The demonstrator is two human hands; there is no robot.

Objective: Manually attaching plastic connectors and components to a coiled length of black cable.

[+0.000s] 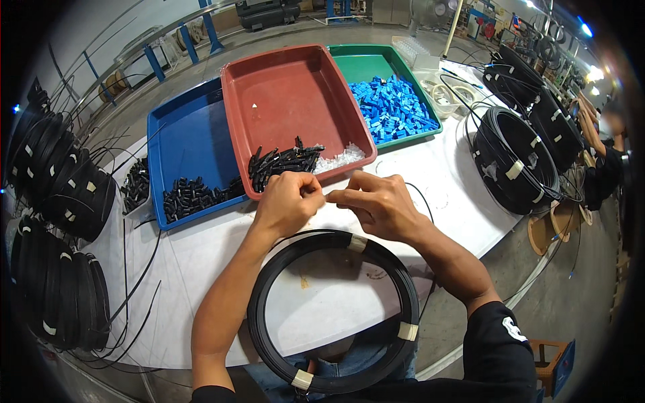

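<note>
My left hand (292,201) and my right hand (380,205) meet fingertip to fingertip just in front of the red tray (282,97). Both are closed in a pinch, and whatever lies between the fingers is too small to make out. Below them a coil of black cable (409,295), bound with pale tape, leans across the table edge toward my lap. Black slender parts (285,160) and small clear pieces (341,157) lie at the near end of the red tray, right beyond my hands.
A blue tray (185,144) with short black parts stands left, partly under the red one. A green tray (356,57) holds blue clips (393,111). More black cable coils (514,161) flank the white table (188,295). Another person's arm (590,127) shows far right.
</note>
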